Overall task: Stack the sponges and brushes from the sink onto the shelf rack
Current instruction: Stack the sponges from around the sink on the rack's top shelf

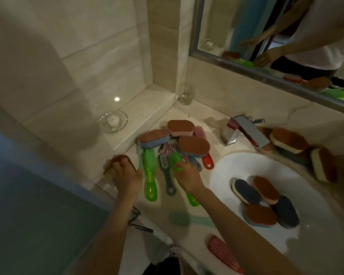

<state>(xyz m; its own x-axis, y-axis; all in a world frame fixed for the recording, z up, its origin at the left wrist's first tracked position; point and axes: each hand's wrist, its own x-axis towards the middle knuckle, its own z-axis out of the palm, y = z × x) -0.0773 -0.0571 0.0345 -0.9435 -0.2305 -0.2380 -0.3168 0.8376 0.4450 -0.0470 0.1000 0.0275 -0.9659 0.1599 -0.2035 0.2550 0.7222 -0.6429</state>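
Only the one head view here, so everything below comes from that.

The left hand (125,176) is curled over a blurry brown-topped oval sponge (117,160) at the left edge of the marble counter (199,114). It looks closed on it, though motion smear hides the fingertips. The right hand (187,175) is pinched narrow around the neck of a translucent green plastic brush (192,199), whose handle pokes out under the wrist toward the white round sink basin (226,165).

Where the stuff is: a jumbled pile sits in the counter corner, made up of a second green long-handled brush (149,175), a dark grey slotted brush (167,175), a red-handled brush (208,161) and a few brown-topped sponges like the pink-bodied oval one (180,128). Four more oval sponges (266,201) are still in the basin, and a red gridded flat brush (222,253) and a pale teal one (184,219) lie on the near rim. I can't see anything I'd call a shelf rack, unless the tiled ledge with the glass dish (113,121) counts.

My take on doing this bit well: lay the brushes parallel with handles pointing the same way, flat side down, then sponges on top, brown face up. Lift the green brush clear rather than dragging it, since the grey one sits right alongside and will probably get knocked. The chrome tap (246,132) overhangs the basin, so come in low for those four.
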